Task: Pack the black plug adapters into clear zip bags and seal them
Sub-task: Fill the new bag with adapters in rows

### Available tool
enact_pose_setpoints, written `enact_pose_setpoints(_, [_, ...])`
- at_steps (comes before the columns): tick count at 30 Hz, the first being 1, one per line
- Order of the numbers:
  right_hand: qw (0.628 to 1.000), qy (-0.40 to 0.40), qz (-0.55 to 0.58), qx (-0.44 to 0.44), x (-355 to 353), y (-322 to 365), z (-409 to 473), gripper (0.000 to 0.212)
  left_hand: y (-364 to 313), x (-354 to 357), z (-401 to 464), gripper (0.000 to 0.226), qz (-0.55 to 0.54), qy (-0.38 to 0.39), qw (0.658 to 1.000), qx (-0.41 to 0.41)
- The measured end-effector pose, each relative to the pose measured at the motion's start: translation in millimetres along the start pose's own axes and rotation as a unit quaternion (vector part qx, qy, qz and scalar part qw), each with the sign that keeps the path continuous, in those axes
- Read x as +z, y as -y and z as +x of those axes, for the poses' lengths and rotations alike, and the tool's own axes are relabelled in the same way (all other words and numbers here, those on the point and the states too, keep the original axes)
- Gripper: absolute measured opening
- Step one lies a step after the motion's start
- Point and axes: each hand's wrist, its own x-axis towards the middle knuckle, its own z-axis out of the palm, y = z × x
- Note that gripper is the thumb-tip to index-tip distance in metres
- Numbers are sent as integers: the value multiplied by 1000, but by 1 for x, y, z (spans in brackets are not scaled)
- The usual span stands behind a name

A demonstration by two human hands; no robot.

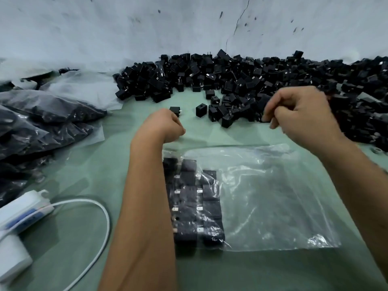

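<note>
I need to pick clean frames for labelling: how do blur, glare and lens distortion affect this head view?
Head view: the right hand is motion-blurred, the left hand sharper; glare streaks on the clear zip bag partly veil the adapters inside; wide-angle distortion bows the wall line behind the loose pile; lighting is soft with faint shadows.

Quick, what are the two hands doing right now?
Left hand: fingers curled; whether it pinches the bag cannot be told.
Right hand: fingers curled, contents unclear.
</note>
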Motion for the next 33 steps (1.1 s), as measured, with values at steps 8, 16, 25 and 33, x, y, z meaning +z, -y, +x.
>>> enact_pose_setpoints(8, [880,291,-326,-183,156,44,76,57,14,-11,1,15,-42,-5,997,-67])
enact_pose_setpoints(16, [780,384,-449,-208,216,56,103,63,23,-13,9,15,-65,-17,996,-65])
enact_pose_setpoints(25, [973,158,-126,-111,107,22,62,37,6,-11,3,15,-54,-28,998,16])
enact_pose_setpoints(33, [958,-84,212,173,0,-79,-38,16,-80,48,-25,32,-64,139,950,271])
